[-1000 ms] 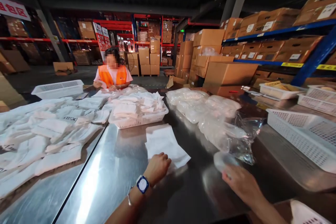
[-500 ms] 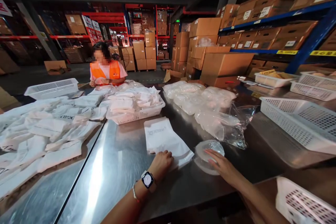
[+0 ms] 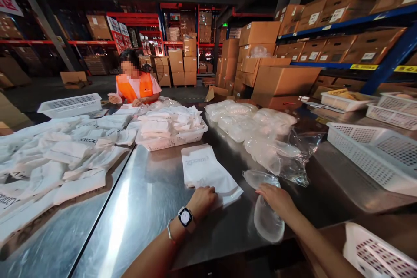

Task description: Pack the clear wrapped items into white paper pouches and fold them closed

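At the middle of the table's near side lies a stack of flat white printed bags (image 3: 203,167). My left hand (image 3: 203,200), with a watch on its wrist, has its fingers curled on the near left edge of those bags. To the right, my right hand (image 3: 276,197) is closed on a pair of translucent, silicone-like pads. One rounded pad (image 3: 260,178) shows beyond the fingers, the other pad (image 3: 269,223) hangs toward the table's near edge. The fingertips are partly hidden behind the hand's back.
A white basket (image 3: 172,139) holds folded white packets; more packets (image 3: 65,152) cover the left side. Further translucent pads in clear plastic (image 3: 254,126) lie beyond my right hand. White baskets (image 3: 371,152) stand right. A co-worker (image 3: 137,82) in an orange vest works across the table.
My right hand has gone from lying flat on the pads to gripping them, and the pads have turned and spread apart. My left hand stays at the bags. The view has shifted slightly left.
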`<state>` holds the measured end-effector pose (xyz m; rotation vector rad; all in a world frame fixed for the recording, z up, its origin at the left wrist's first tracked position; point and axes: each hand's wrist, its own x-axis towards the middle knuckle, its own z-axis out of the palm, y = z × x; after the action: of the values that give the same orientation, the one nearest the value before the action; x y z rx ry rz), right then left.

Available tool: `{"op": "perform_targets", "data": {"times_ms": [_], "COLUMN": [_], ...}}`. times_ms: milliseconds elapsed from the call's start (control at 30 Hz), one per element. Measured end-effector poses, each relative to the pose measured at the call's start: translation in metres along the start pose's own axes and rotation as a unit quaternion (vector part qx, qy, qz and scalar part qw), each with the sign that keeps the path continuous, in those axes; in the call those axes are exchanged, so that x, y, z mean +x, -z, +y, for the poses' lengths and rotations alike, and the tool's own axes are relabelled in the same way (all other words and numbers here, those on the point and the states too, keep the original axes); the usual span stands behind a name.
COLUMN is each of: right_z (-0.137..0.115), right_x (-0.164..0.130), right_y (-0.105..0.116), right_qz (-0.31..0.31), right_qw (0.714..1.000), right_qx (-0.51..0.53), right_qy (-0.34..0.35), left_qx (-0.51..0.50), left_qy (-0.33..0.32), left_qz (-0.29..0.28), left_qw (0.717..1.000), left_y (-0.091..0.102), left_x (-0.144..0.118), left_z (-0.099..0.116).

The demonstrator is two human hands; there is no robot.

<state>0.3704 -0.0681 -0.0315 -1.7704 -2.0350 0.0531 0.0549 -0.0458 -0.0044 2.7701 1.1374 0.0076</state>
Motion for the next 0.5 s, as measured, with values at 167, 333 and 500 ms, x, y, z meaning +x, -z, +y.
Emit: {"op": "perform_targets", "data": {"times_ms": [167, 333, 500], "right_z": [-0.012, -0.025, -0.054], "right_x": [0.026, 0.004, -0.099], "right_y": [0.013, 0.047, 0.031], "right_qz": [0.016, 0.044, -0.114], "right_qw": [0.997, 0.998, 0.960], "right_qx": [-0.079, -0.032, 0.251], "right_qy": [-0.020, -0.022, -0.056], "left_qx": [0.004, 0.012, 0.018], "left_qy": [0.012, 0.046, 0.075], "left_qz": [0.004, 0.031, 0.066], "left_qw": [1.000, 0.998, 0.995], "left_y": [0.003, 0.007, 0.008], "left_x": [0.000, -0.001, -0.002], "left_z": [0.000, -0.001, -0.002]}}
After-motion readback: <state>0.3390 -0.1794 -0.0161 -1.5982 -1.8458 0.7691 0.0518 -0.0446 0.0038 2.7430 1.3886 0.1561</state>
